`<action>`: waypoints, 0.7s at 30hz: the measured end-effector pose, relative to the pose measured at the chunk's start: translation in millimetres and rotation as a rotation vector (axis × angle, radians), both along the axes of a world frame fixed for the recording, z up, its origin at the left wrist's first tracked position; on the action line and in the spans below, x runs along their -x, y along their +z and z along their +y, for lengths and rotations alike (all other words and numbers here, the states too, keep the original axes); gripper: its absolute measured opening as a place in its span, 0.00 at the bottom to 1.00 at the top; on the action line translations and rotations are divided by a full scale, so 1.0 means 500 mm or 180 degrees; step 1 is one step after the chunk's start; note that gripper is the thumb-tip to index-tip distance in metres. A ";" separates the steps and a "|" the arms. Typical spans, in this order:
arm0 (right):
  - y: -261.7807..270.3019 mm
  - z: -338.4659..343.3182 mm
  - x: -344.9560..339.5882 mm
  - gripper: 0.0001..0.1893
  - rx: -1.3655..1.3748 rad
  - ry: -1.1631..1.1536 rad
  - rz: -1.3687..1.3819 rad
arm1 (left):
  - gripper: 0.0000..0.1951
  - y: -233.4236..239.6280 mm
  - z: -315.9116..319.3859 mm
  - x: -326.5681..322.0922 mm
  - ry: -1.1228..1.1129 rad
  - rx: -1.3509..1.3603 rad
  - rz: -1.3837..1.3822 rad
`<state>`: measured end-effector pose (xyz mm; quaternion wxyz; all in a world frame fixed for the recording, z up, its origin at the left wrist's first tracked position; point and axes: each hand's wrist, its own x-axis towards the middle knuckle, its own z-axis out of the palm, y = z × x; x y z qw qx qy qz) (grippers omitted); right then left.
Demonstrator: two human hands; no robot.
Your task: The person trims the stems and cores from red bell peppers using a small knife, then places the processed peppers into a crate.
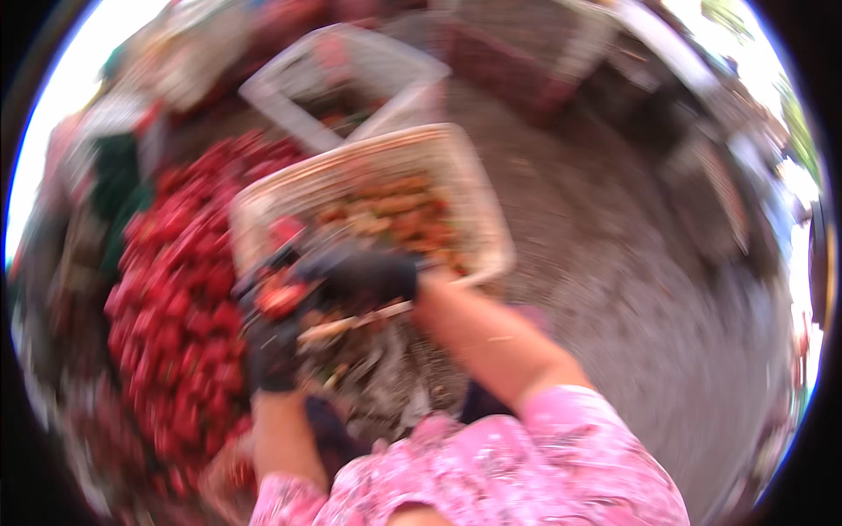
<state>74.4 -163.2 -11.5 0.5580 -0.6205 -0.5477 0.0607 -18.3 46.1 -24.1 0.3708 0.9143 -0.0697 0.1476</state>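
My left hand [273, 342], in a dark glove, is closed around a red pepper [281, 299] at the near left rim of a pale plastic basket [490, 230]. Close beside it, my right hand [362, 273], also dark-gloved, reaches over the basket's near side; its fingers are blurred, and whether they hold anything cannot be told. Orange and red pieces [408, 207] lie in the basket. Another red piece [286, 230] shows just beyond my hands. A large heap of red peppers [191, 309] lies on the ground to the left.
Behind the basket stands a white plastic crate [414, 79] with some bits at its bottom. A dark red crate [493, 72] is at the back. Filled sacks [204, 59] are at the back left. Brown ground [631, 315] stretches to the right, with blurred boxes [704, 191] beyond.
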 end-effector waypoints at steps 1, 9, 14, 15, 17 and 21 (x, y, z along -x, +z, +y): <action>-0.024 -0.025 -0.014 0.22 -0.0275 -0.0265 0.0427 | 0.17 -0.021 -0.007 0.002 0.0064 -0.0157 -0.0188; 0.016 -0.020 0.003 0.34 0.0720 -0.1709 0.1868 | 0.24 -0.030 -0.041 0.002 0.0342 0.1983 -0.0084; -0.012 0.049 0.019 0.37 0.0584 -0.1186 0.1952 | 0.20 -0.006 -0.023 0.004 0.0309 0.3326 0.0176; -0.005 0.062 0.019 0.35 0.0424 -0.1072 0.1845 | 0.19 -0.013 -0.006 0.008 0.0294 0.3437 0.0116; 0.019 0.065 0.030 0.31 0.0964 -0.0859 0.2665 | 0.25 -0.025 0.024 0.026 0.0319 0.4043 0.0377; -0.027 0.112 0.067 0.24 0.0329 -0.0885 0.2505 | 0.20 -0.009 0.062 0.048 -0.0099 0.6245 0.0647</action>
